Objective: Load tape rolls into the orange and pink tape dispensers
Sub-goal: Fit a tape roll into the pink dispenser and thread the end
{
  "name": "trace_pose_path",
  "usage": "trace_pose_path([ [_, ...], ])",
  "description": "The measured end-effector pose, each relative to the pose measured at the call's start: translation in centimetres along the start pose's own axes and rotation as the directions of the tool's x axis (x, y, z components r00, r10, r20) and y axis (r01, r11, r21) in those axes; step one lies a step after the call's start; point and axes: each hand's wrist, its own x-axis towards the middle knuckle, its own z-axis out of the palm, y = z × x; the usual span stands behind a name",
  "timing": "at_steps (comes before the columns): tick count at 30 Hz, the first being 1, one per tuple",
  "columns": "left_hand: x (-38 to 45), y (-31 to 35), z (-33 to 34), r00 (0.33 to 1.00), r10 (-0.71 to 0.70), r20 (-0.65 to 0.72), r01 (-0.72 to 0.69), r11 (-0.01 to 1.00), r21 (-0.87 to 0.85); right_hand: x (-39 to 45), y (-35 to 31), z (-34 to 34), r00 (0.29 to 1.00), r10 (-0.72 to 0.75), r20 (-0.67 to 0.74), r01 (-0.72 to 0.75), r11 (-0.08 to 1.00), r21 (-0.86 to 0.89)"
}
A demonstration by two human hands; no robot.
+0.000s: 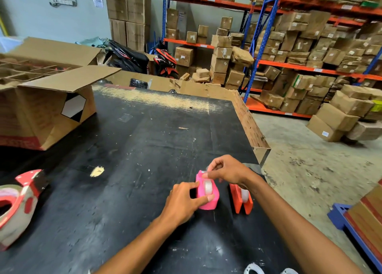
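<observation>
The pink tape dispenser (209, 199) stands on the black table (132, 149) with a clear tape roll (207, 188) seated in its slot. My left hand (185, 201) grips the dispenser's left side, thumb and forefinger around its body. My right hand (226, 170) is over the front end of the dispenser, fingertips pinched at the tape's loose end by the cutter. Just to the right stands the orange tape dispenser (240, 200), a clear roll (245, 194) in it, partly hidden behind my right wrist.
A large red and white packing tape gun (18, 203) lies at the table's left edge. An open cardboard box (47, 100) sits at the back left. Two white tape cores (253, 269) show at the bottom edge. The table's right edge drops to the concrete floor.
</observation>
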Motion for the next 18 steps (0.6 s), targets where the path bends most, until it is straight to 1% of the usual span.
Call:
trace_pose_path([
  [3,0.0,-0.1,0.1,1.000,-0.002,-0.003,0.002,1.000,0.005,1.0,0.2,-0.7,1.000,0.013,0.010,-0.014,0.995,0.097],
  [6,-0.2,0.0,0.2,1.000,-0.004,-0.005,0.004,1.000,-0.012,1.9,0.3,-1.2,0.998,0.037,0.048,-0.042,0.994,0.101],
  [10,-0.6,0.4,0.1,1.000,0.009,0.021,-0.009,0.999,-0.044,2.9,0.3,-1.8,0.997,0.021,0.079,-0.029,0.995,0.096],
  [13,-0.7,0.7,-0.1,0.998,0.022,0.052,-0.023,1.000,0.015,3.5,0.7,-2.0,0.996,-0.010,0.089,0.004,0.998,0.068],
  [15,-0.8,0.7,0.0,0.998,0.034,0.057,-0.039,0.995,0.089,3.9,1.1,-2.0,0.997,-0.032,0.077,0.027,0.998,0.060],
  [17,-1.0,0.7,0.2,0.998,0.042,0.049,-0.048,0.989,0.142,4.5,1.6,-2.0,0.996,-0.049,0.068,0.047,0.998,0.032],
  [18,-1.1,0.7,0.4,0.998,0.043,0.035,-0.048,0.989,0.142,4.8,1.8,-1.9,0.996,-0.058,0.070,0.057,0.998,0.016],
])
